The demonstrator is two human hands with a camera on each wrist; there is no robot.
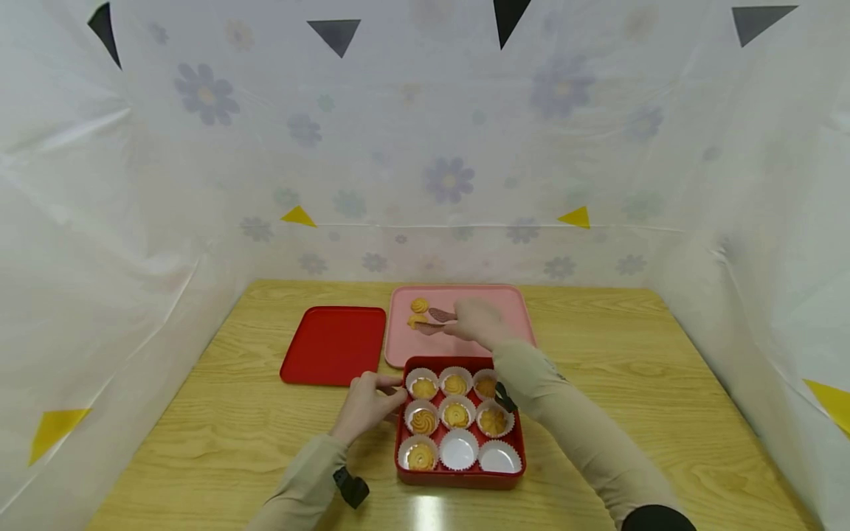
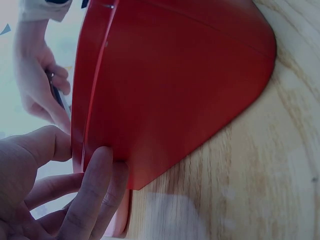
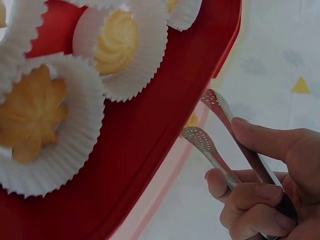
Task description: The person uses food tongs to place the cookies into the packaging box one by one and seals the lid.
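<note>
A red box point(image 1: 461, 479) stands on the table with cookies in white paper cups; two front cups, the middle one point(image 1: 459, 450) and the right one point(image 1: 500, 457), hold none. My left hand point(image 1: 367, 404) holds the box's left side, thumb at the rim and fingers point(image 2: 95, 185) against the outer wall. Over the pink tray point(image 1: 465, 295) my right hand point(image 1: 479, 323) grips metal serving tongs point(image 3: 250, 155) with perforated tips, their arms spread. Those tips are at the nearer of two cookies, this one point(image 1: 416, 321); the other cookie point(image 1: 419, 304) lies just behind. Exact contact cannot be told.
A flat red tray point(image 1: 335, 343) lies left of the pink tray, behind my left hand. The pink tray lies directly behind the box. White flower-patterned sheeting point(image 1: 398, 162) closes off the table point(image 1: 598, 369) at the back and sides.
</note>
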